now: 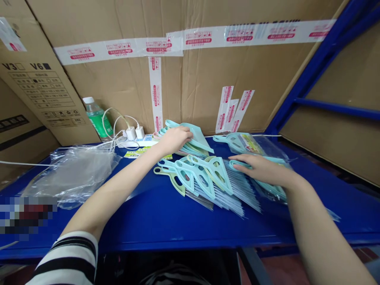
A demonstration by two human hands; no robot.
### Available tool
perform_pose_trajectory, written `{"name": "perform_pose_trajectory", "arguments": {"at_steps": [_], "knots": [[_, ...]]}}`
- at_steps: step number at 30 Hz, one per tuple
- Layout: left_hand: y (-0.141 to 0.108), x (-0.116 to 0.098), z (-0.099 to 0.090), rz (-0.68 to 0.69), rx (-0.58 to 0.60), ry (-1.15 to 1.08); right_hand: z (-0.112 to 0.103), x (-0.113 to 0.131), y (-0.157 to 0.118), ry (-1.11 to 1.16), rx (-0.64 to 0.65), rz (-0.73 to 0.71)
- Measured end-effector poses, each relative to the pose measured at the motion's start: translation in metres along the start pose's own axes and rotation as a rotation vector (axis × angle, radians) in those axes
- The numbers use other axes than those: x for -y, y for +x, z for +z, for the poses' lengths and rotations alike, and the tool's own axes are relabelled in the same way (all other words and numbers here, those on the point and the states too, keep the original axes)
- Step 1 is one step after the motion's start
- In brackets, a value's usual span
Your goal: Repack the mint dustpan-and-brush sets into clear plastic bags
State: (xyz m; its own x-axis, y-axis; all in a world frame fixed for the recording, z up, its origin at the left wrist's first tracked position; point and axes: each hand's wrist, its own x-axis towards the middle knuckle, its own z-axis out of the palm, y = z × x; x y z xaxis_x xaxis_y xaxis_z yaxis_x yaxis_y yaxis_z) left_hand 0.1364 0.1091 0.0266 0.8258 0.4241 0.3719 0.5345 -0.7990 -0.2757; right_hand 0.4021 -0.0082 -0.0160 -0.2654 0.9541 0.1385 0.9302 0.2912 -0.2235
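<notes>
My left hand (175,139) is closed on a light-blue dustpan (202,138) at the top of a stack of dustpans (192,149) in green, blue and pink tones. My right hand (264,168) has its fingers and thumb around the looped handle of a light-blue hand brush (271,189), partly hidden under the hand. Between my hands lies a fanned pile of hand brushes (204,174), light blue and green, with grey bristles pointing right. Behind my right hand is a light-blue dustpan in a clear bag (237,141) with a yellow-green label card.
Clear plastic bags (77,170) lie on the left of the blue table (178,233). Farther back are a green-labelled bottle (99,118), a power strip (148,141) with white chargers, and yellow label cards (136,152). Cardboard boxes (118,83) stand behind; a blue frame (308,79) rises right.
</notes>
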Motion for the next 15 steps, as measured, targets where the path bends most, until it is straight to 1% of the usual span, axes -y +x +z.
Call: {"name": "perform_pose_trajectory", "arguments": {"at_steps": [3, 7, 11, 15], "knots": [[-0.008, 0.002, -0.008, 0.005, -0.038, 0.015, -0.001, -0.006, -0.004, 0.024, 0.009, -0.050], [-0.027, 0.001, -0.022, 0.009, -0.044, 0.057, 0.000, -0.009, -0.003, 0.014, -0.017, -0.076], [-0.055, 0.001, -0.036, 0.015, -0.059, 0.139, 0.001, -0.005, 0.002, -0.006, -0.028, -0.077], [-0.090, 0.003, -0.046, 0.013, -0.107, 0.194, 0.004, 0.002, 0.006, -0.021, -0.057, -0.084]]}}
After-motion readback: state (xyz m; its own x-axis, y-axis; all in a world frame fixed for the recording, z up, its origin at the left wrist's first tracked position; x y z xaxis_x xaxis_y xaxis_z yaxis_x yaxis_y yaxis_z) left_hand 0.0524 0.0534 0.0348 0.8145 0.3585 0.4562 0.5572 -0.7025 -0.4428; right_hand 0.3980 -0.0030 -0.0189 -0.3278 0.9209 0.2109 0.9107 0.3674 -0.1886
